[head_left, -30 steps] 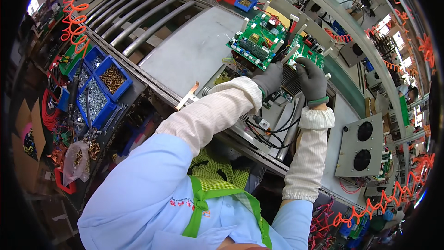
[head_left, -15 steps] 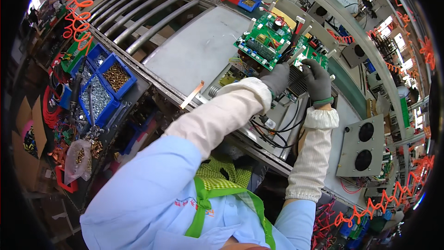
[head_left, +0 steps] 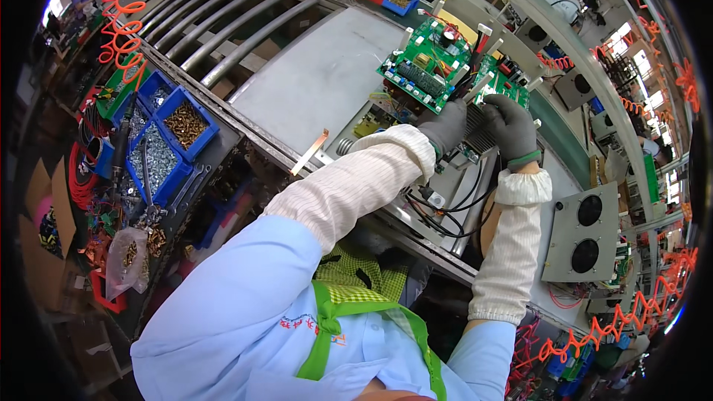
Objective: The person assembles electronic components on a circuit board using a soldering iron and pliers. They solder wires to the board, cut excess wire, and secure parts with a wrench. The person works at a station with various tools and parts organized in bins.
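Both my hands wear grey gloves and are at the near edge of green circuit boards [head_left: 427,67] on an open metal chassis [head_left: 464,197]. My left hand [head_left: 447,131] points up at the boards beside a bundle of dark cables [head_left: 466,78]; its fingers are bent together, and their tips are hidden. To its right, my right hand [head_left: 512,132] has its fingers curled over the board edge, next to a pale post [head_left: 479,87]. What either hand pinches does not show. Dark fins of a heat sink [head_left: 479,132] are visible between the hands.
Blue bins [head_left: 167,145] of screws and nuts sit at the left beside wrenches [head_left: 189,186]. A copper strip [head_left: 309,152] lies near the chassis. At right stands a panel with two fans [head_left: 584,234]. Metal rollers [head_left: 230,30] run along the far left; orange coiled hoses [head_left: 128,26] hang nearby.
My right hand has moved slightly right and down, and its fingers are curled lower at the board edge. My left hand has barely moved.
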`<state>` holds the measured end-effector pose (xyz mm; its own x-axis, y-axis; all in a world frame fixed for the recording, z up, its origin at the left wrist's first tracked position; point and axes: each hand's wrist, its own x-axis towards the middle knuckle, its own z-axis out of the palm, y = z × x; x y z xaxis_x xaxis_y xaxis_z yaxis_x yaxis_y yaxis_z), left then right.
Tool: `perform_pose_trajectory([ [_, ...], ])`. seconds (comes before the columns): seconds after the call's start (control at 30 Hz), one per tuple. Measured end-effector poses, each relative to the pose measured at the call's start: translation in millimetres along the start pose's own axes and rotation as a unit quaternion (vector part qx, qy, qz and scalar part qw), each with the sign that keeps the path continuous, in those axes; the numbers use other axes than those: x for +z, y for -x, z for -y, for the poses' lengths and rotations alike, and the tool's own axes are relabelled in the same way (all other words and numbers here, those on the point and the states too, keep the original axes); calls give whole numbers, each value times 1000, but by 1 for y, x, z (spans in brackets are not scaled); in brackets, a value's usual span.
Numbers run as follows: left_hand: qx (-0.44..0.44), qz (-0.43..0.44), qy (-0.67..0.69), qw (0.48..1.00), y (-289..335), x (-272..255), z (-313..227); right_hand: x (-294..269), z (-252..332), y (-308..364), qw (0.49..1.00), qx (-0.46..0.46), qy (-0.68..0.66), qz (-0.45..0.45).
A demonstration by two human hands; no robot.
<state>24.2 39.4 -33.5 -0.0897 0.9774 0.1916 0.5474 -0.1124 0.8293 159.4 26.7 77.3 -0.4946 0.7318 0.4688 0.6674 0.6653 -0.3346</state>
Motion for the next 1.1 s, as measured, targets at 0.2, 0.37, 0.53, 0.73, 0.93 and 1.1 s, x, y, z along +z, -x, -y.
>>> perform_pose_trajectory([
  [0.2,-16,6,11,1000,-36,18,53,7,15,-20,998,-32,-58,4],
  [0.37,-9,8,-118,993,18,-35,-19,6,2,-7,997,-19,-67,-17],
  [0.53,177,-6,-416,892,-24,9,42,12,15,-16,999,-44,-26,-13],
  [0.73,-14,10,-81,997,20,-32,-11,1,21,6,994,-53,95,-5],
  [0.93,-36,72,-22,997,10,-16,18,-5,33,9,999,-22,22,-34],
  [1.1,-66,185,-131,972,19,-56,24,19,38,48,983,-49,33,-172],
])
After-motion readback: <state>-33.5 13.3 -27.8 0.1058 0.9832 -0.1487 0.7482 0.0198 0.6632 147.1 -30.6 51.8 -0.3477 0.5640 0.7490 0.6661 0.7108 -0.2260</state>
